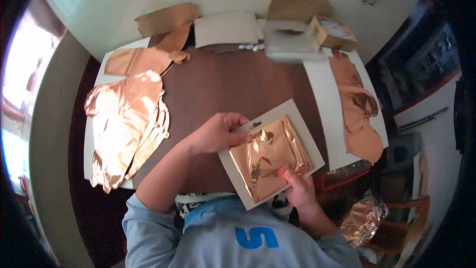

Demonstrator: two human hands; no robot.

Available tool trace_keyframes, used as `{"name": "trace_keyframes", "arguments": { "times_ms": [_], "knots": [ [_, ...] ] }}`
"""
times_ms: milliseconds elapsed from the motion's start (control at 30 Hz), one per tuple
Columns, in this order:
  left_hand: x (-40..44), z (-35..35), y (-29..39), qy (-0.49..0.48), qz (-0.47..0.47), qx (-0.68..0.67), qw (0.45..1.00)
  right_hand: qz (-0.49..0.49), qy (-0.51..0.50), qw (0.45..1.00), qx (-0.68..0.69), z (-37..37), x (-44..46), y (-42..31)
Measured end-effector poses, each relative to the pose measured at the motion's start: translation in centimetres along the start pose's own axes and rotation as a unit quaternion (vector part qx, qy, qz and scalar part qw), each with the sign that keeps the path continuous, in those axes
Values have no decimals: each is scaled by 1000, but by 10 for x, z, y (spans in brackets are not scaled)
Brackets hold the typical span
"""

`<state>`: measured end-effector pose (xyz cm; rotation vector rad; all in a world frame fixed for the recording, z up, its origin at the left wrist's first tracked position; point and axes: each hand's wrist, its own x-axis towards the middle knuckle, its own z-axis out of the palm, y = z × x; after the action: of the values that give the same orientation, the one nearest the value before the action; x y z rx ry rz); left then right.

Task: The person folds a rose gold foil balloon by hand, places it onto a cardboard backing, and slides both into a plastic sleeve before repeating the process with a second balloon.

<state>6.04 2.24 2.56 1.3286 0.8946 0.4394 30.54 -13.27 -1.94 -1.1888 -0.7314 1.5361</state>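
Observation:
Close to my body, both hands grip a white backing card (311,158) with a hang hole at its upper end. A folded rose-gold foil balloon (270,156) lies flat on the card's face, shiny and creased. My left hand (223,131) is closed on the upper left edge, its thumb over the card and foil. At the lower right edge, my right hand (300,188) pinches the card, the thumb pressing on the foil. Something orange-red shows at that thumb's tip. The fingers behind the card are hidden.
Flat rose-gold foil pieces (124,114) cover the brown table's left side; another long foil piece (354,101) lies at right. At the back are white cards (228,29), clear plastic sleeves (290,42) and a small box (337,34). Crumpled foil (364,218) rests by a chair.

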Motion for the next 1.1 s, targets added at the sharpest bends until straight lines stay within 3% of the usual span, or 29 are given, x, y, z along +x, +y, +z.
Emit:
{"name": "trace_keyframes", "arguments": {
  "times_ms": [33, 133, 200, 267, 333, 400, 500, 567, 700, 800, 900, 1000, 1100],
  "knots": [
    [7, 0, 2, -3, 5, 2, 1000, -43, 33, 998, 34, 4, 3, -1],
    [34, 2, 13, -51, 5, -4, 999, -63, 3, 997, 40, -14, 12, -3],
    [53, 1, 37, -54, 39, 87, 994, -68, 65, 994, 52, -14, 12, -13],
    [82, -5, 77, -25, 28, 198, 980, -61, 87, 993, 57, -29, 14, -15],
    [156, -28, 61, 120, 183, 384, 897, -53, 116, 992, 13, -47, 13, -12],
    [219, -41, 64, 149, 269, 393, 867, -50, 120, 991, 5, -60, 13, -11],
    [294, -50, 70, 181, 317, 455, 812, -12, 158, 987, 23, -58, 6, -25],
    [338, -58, 49, 234, 278, 488, 794, -13, 174, 985, 15, -59, 3, -31],
    [353, -38, 55, 284, 149, 552, 769, -28, 220, 974, -40, -66, -9, -36],
    [366, -51, 46, 268, 184, 524, 787, -10, 218, 976, 3, -68, -10, -36],
    [363, -50, 51, 259, 161, 539, 785, -1, 213, 977, 10, -66, -8, -38],
    [347, -41, 71, 321, 221, 502, 772, 12, 219, 976, 7, -56, -10, -56],
    [290, -27, 94, 317, 362, 562, 673, -25, 179, 983, 20, -56, -9, -63]
  ]
}}
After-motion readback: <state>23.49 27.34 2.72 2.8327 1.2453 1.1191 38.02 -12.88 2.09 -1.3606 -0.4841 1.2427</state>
